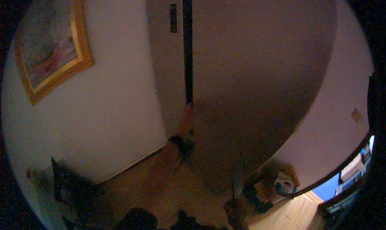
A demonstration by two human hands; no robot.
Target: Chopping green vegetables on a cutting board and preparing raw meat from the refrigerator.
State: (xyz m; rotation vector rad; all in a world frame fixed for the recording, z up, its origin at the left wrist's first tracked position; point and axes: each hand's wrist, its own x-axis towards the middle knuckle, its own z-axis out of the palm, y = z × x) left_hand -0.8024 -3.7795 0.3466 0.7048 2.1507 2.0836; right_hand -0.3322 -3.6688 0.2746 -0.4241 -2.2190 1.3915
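The scene is very dim. What appears to be my left hand [186, 119] reaches to the lower end of a dark vertical gap [187, 49] between a narrow panel [164, 64] and a wide brown panel [259, 64]. A dark band [183, 144] seems to circle its wrist. Whether the fingers grip the panel edge is too dark to tell. A dark recessed pull [173, 18] is set in the narrow panel. At the bottom, a brownish shape [235, 210] may be my right hand, beside a thin greyish upright thing [237, 181]; its fingers cannot be made out.
A gold-framed picture [83, 58] hangs on the pale left wall [120, 94]. Dark furniture or objects [75, 190] stand at lower left. Several bags or containers [271, 187] sit against the right wall. Beyond them lies a lit wooden floor [289, 213].
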